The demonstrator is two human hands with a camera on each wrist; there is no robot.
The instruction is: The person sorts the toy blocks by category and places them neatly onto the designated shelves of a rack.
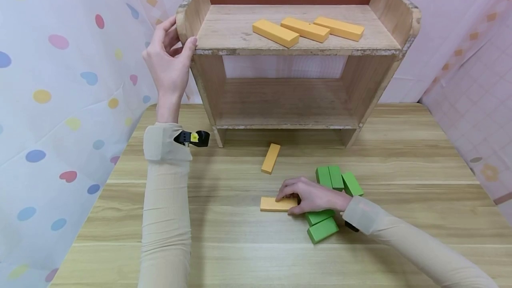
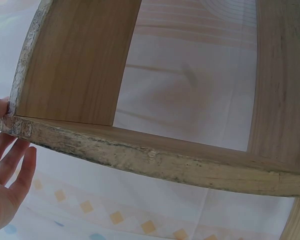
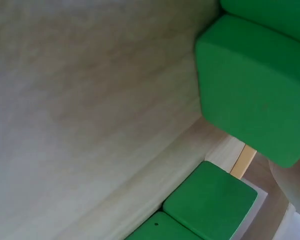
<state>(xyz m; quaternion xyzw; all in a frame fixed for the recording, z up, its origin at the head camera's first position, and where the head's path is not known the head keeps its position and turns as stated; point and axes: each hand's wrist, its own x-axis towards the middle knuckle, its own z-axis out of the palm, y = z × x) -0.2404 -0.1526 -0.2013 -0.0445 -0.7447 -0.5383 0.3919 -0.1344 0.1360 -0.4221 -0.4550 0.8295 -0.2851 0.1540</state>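
My left hand (image 1: 170, 57) grips the upper left side of a small wooden shelf (image 1: 298, 51), thumb at the front edge and fingers around the outer side. In the left wrist view, the fingers (image 2: 10, 167) lie against the shelf's worn edge (image 2: 140, 157). Lower down, my right hand (image 1: 308, 194) pinches the right end of a yellow-orange block (image 1: 272, 204) lying flat on the table, thumb and fingers on opposite long sides. Green blocks (image 1: 323, 230) lie around that hand, some partly hidden under it. Close by, green blocks (image 3: 210, 197) fill much of the right wrist view.
Three yellow-orange blocks (image 1: 306, 29) lie slanted in a row on the shelf's upper board. Another yellow-orange block (image 1: 270, 158) rests on the wooden table (image 1: 232, 248), in front of the shelf legs. A dotted curtain (image 1: 72, 101) hangs at the left.
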